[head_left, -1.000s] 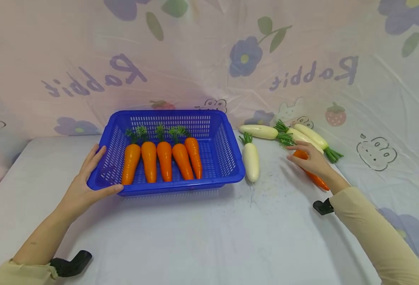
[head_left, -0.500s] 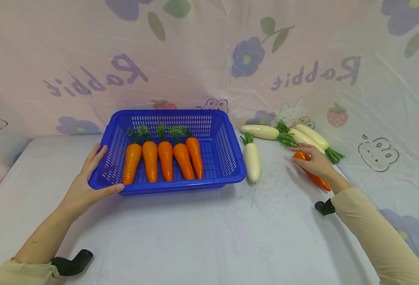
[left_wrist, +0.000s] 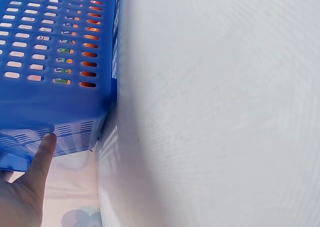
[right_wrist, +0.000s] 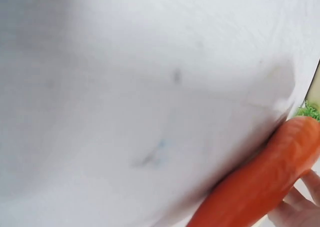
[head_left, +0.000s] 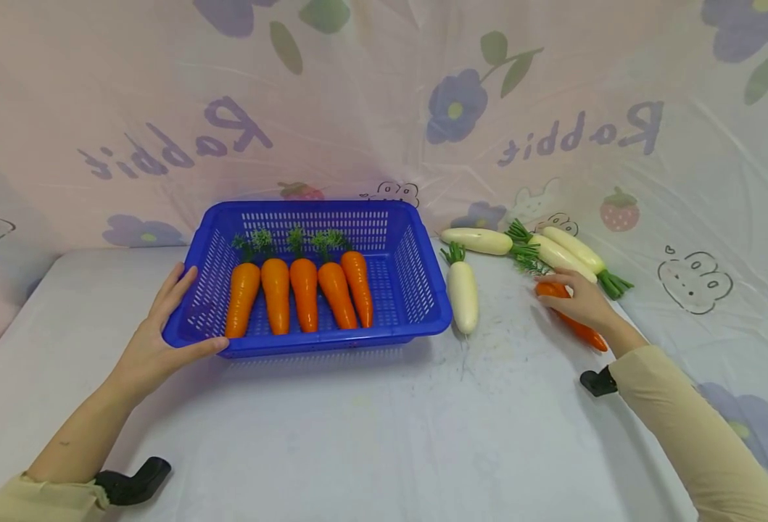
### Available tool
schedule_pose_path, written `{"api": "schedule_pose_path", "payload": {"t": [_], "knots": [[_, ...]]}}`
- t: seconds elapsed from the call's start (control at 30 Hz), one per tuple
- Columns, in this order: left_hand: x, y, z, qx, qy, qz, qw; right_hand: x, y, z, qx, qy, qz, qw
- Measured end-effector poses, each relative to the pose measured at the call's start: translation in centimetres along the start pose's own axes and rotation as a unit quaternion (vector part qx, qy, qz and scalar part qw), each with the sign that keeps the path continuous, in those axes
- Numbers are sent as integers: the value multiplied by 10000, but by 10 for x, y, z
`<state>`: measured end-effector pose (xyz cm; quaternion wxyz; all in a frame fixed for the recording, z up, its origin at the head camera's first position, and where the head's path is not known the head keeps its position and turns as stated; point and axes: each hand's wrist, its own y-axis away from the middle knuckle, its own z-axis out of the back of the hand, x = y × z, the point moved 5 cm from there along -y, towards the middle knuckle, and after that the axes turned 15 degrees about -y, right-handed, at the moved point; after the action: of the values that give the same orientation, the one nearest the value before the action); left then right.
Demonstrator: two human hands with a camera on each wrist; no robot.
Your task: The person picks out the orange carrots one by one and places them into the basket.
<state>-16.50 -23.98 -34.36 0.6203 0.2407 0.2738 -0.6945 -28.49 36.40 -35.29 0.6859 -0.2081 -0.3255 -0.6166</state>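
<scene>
My right hand [head_left: 591, 304] grips an orange carrot [head_left: 579, 331] on the right side of the table, with its fingers over the thick end. In the right wrist view the carrot [right_wrist: 265, 177] lies slanted, fingertips against its side and green leaves at its top. On the left, my left hand [head_left: 151, 355] rests at the near left corner of a blue plastic basket [head_left: 331, 339]. Its thumb lies along the front rim and its other fingers reach up the left side. Several carrots [head_left: 303, 293] lie side by side in the basket, leafy ends toward the back.
A white radish [head_left: 463, 297] lies just right of the basket. Behind the right hand are more white radishes [head_left: 478, 241] with green stems. A printed cloth [head_left: 357, 130] hangs at the back; a white cover [head_left: 370, 435] spreads over the table.
My right hand has come down onto the carrot, its fingers closing around the thick end. The left hand stays at the basket corner. The view has shifted slightly.
</scene>
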Motion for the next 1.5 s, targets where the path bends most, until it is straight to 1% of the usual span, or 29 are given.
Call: {"api": "schedule_pose_path", "payload": {"t": [0.13,0.3,0.53,0.73,0.8,1.0,1.2,1.5], "knots": [[-1,0,0,7,-1,-5,10000,0,1,-3,18,-102,246,9996],[-1,0,0,22,2,24,10000,0,0,-6,167,-171,297,9993],[-1,0,0,25,-72,34,10000,5,0,-12,356,-187,528,9978],[-1,1,0,19,-31,43,10000,8,1,-18,358,-227,629,9971],[-1,1,-1,17,-6,33,10000,9,1,-21,371,-243,654,9969],[-2,1,-1,11,13,22,10000,13,0,-28,449,-213,487,9976],[0,1,-1,23,-42,58,10000,18,0,-32,402,-133,639,9971],[-1,1,-1,31,43,66,10000,26,0,-39,240,118,888,9957]]}}
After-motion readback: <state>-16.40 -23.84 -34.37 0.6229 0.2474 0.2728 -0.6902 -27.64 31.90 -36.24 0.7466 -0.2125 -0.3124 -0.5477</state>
